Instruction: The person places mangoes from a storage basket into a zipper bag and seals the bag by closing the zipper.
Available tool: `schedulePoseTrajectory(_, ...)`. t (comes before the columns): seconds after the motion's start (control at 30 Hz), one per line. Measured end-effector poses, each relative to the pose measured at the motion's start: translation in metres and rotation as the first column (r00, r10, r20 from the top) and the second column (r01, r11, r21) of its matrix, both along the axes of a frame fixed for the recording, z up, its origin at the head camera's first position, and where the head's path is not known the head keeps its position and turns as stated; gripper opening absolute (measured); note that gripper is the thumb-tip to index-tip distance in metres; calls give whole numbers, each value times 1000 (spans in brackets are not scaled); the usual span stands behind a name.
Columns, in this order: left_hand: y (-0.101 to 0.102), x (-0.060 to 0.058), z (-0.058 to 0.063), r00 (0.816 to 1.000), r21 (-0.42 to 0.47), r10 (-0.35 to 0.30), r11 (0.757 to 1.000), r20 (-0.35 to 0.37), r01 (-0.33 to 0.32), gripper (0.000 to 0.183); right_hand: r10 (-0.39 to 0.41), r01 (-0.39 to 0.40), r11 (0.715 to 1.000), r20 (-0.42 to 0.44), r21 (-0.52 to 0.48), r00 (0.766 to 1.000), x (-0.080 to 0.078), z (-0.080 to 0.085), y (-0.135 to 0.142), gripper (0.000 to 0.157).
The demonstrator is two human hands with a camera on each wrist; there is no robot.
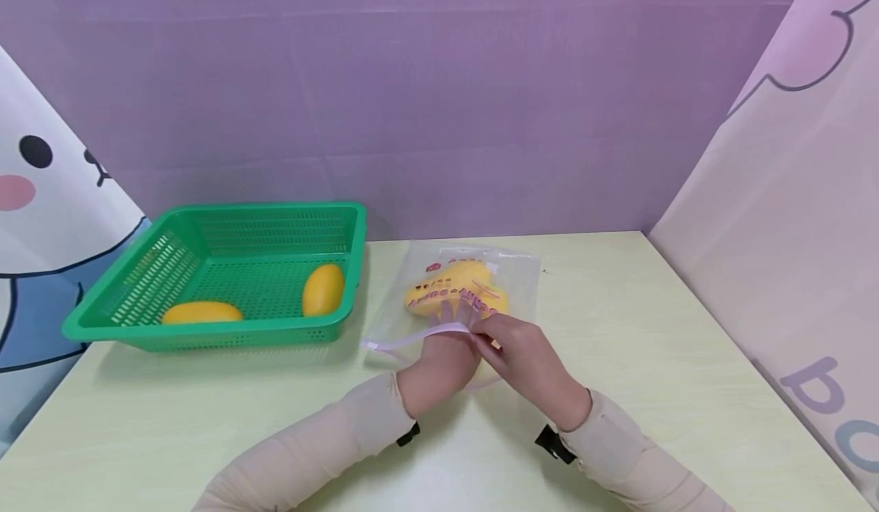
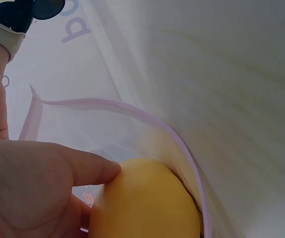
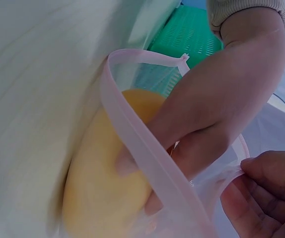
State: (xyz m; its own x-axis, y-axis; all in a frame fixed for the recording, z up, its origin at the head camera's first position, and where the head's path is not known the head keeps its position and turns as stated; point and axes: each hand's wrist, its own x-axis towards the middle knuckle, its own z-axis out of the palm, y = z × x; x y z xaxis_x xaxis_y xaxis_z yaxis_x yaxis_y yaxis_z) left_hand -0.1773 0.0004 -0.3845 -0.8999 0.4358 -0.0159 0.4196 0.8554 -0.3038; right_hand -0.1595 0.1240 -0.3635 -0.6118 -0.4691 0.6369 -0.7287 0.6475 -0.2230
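A clear zip bag with a pale purple zip edge and red print lies on the table, yellow mangoes showing through its plastic. My left hand reaches through the bag's mouth. In the left wrist view its thumb lies against a smooth yellow mango just inside the opening. The right wrist view shows this hand's fingers around the same mango, behind the plastic. With thumb and fingers, my right hand pinches the zip edge at the right of the mouth.
A green perforated basket stands at the left of the table. One mango lies along its front wall, and another mango leans near its right side. A purple backdrop rises behind the pale table.
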Motion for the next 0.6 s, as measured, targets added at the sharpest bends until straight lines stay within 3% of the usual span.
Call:
schedulePoseTrajectory(0.13,3,-3,2,999,-13,23,1000,48,-22,46,-3,3,1000,-3,1,1000,0,0,0,13)
schedulePoseTrajectory(0.3,5,-6,1,996,31,44,998,77,-47,48,-4,4,1000,4,-1,1000,1,1,-1,14)
schedulePoseTrajectory(0.6,7,-10,-1,997,95,53,994,61,-59,47,-16,16,1000,18,0,1000,1,1,-1,14)
